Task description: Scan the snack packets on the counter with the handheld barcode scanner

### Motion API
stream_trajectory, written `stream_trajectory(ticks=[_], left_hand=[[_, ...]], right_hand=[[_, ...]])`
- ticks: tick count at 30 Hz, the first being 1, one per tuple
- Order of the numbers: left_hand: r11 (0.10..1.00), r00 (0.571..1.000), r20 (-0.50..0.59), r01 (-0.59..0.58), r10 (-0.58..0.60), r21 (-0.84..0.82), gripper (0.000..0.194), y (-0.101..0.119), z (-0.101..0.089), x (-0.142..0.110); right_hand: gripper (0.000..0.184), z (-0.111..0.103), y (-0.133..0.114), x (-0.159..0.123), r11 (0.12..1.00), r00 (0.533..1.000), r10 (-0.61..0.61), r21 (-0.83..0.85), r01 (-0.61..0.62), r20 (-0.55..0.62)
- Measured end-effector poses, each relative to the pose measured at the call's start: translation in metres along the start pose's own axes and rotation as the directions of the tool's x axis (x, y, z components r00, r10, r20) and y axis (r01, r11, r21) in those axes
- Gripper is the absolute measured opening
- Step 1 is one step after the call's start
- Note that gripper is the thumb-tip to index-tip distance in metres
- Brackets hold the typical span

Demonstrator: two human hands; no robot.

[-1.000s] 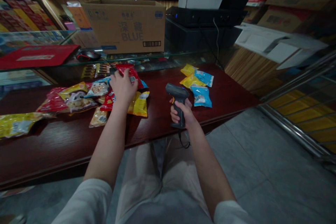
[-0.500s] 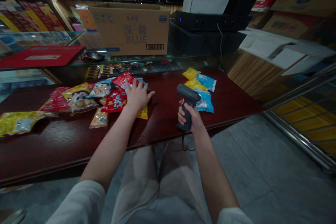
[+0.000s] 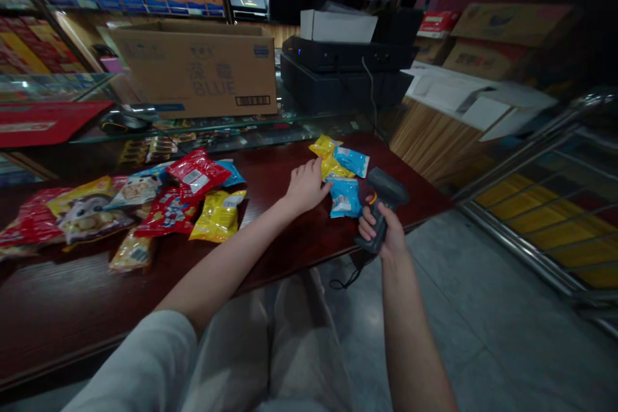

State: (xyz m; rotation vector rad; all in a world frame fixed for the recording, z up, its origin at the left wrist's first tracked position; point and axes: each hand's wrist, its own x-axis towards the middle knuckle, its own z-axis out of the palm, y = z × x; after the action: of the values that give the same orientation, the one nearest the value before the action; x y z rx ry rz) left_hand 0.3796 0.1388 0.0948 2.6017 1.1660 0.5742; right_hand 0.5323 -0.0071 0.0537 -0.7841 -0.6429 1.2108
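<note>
My right hand [image 3: 386, 226] grips a black handheld barcode scanner [image 3: 387, 188] by its handle, just past the table's front edge, with a cord hanging below. My left hand [image 3: 306, 188], thumb apart from the fingers, is at the left side of a small group of snack bags; whether the fingertips touch them is hard to tell. In that group lie yellow bags [image 3: 326, 145] and blue bags [image 3: 346, 198]. Farther left rests a larger pile: red bags [image 3: 168, 211], a yellow bag [image 3: 218, 215], a bag with a cartoon face [image 3: 91, 209] and a clear-wrapped snack [image 3: 132, 251].
A dark red wooden table [image 3: 275, 238] bears the bags. Behind it, a glass counter holds a cardboard box [image 3: 203, 77], a computer mouse [image 3: 125, 122] and a black cash drawer [image 3: 338, 84]. At the right stands a metal rack [image 3: 535, 148].
My left hand has moved right, off the red and yellow bags of the pile to the smaller group. The scanner has shifted right in my right hand. The view has turned too.
</note>
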Motion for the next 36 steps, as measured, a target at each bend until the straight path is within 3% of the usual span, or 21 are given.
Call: stream_trajectory(ticks=[2, 5, 8, 12, 16, 19, 21, 24, 26, 32, 36], left_hand=[[0.984, 0.988, 0.075, 0.146, -0.138, -0.1, 0.079, 0.004, 0.015, 0.023], [0.913, 0.934, 0.15, 0.351, -0.325, -0.208, 0.085, -0.002, 0.032, 0.049], [0.873, 0.91, 0.146, 0.415, -0.389, -0.258, 0.079, -0.01, 0.04, 0.058], [0.85, 0.896, 0.102, 0.442, -0.432, -0.287, 0.068, -0.011, 0.038, 0.051], [0.799, 0.899, -0.024, 0.375, -0.436, -0.469, 0.061, -0.017, 0.023, 0.04], [0.697, 0.889, -0.112, 0.264, -0.444, -0.667, 0.058, -0.03, 0.003, 0.031], [0.553, 0.871, -0.103, 0.211, -0.481, -0.806, 0.055, -0.04, -0.012, 0.023], [0.263, 0.859, -0.005, 0.151, -0.512, -0.953, 0.042, -0.056, -0.035, 0.007], [0.165, 0.855, 0.031, 0.136, -0.517, -0.977, 0.033, -0.067, -0.047, -0.006], [0.159, 0.856, 0.002, 0.098, -0.517, -0.982, 0.025, -0.101, -0.06, -0.049], [0.082, 0.845, -0.001, 0.051, -0.535, -0.995, 0.026, -0.111, -0.056, -0.06]], right_hand=[[0.03, -0.002, 0.001, 0.001, 1.0, 1.0, 0.012, 0.007, -0.012, 0.013], [0.031, -0.004, 0.003, 0.004, 0.999, 0.999, 0.036, -0.001, -0.036, 0.027], [0.033, -0.004, 0.004, 0.005, 0.999, 0.999, 0.041, -0.009, -0.04, 0.023], [0.036, -0.002, 0.004, 0.007, 0.999, 1.0, 0.029, -0.024, -0.029, -0.012], [0.037, 0.0, 0.002, 0.008, 0.998, 0.999, 0.044, -0.038, -0.044, -0.018], [0.037, 0.004, 0.001, 0.007, 0.998, 0.999, 0.043, -0.05, -0.044, -0.025], [0.037, 0.011, 0.001, 0.005, 0.997, 0.999, 0.03, -0.066, -0.032, -0.023], [0.036, 0.031, 0.009, 0.0, 0.993, 0.999, 0.038, -0.113, -0.037, 0.014], [0.036, 0.048, 0.019, -0.002, 0.987, 0.996, 0.068, -0.151, -0.059, 0.055], [0.043, 0.099, 0.052, 0.001, 0.977, 0.987, 0.128, -0.185, -0.108, 0.099], [0.044, 0.115, 0.066, 0.007, 0.979, 0.98, 0.167, -0.135, -0.152, 0.108]])
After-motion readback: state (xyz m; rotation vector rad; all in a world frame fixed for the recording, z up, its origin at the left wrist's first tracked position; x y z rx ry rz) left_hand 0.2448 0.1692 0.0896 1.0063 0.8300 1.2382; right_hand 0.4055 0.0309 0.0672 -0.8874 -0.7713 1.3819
